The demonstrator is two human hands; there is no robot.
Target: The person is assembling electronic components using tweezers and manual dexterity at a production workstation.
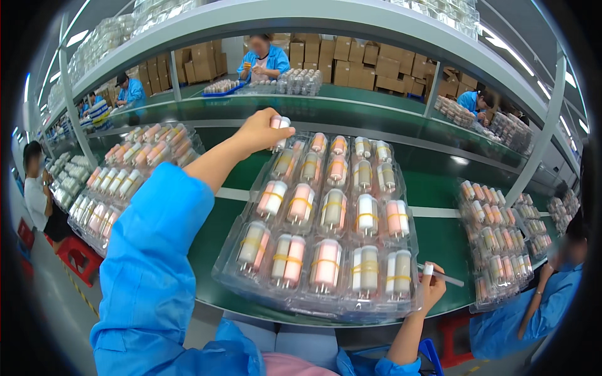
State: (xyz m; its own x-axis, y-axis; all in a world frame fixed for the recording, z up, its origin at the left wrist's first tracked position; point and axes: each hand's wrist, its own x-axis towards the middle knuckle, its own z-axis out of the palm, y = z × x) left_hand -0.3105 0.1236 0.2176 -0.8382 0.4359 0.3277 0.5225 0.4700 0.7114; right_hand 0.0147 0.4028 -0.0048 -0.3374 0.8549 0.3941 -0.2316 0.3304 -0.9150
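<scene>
In front of me a clear plastic tray [221, 266] holds rows of small capsule-like cylinders in pink, white and grey, paired with yellow bands, metal prongs showing at their near ends. At its far left corner, my left hand [256, 133] is closed round a pink-and-white cylinder pair [280, 127]. My right hand [431, 292] is by the tray's near right corner, fingers closed on a slim grey stick-like tool [448, 279] that points right. Something white covers or stands at one of its fingertips; I cannot tell which.
Filled trays [100, 213] stand to the left, and stacked filled trays [501, 257] to the right on the green table [207, 276]. Beyond a shelf frame [552, 113], a person in blue [266, 59] works at another table. Another person [533, 307] sits close at my right.
</scene>
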